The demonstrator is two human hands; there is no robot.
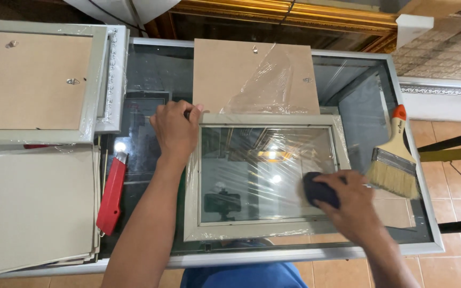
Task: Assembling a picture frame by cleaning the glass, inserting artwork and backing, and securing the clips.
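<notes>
A light grey picture frame (262, 228) with a glass pane and loose clear plastic wrap lies face up on a glass-topped counter. My left hand (176, 130) grips its upper left corner. My right hand (352, 202) presses a dark blue cloth (318, 190) against the glass near the frame's lower right corner. A brown backing board (225, 74) with small metal hangers lies just behind the frame, partly under crumpled plastic film.
A wide paintbrush (395, 160) with an orange-tipped handle lies to the right on the counter (305, 255). A red utility knife (113, 194) lies to the left. Stacked grey frames (100, 80) and board sheets (33, 205) fill the left side. Gilded frames lean at the back.
</notes>
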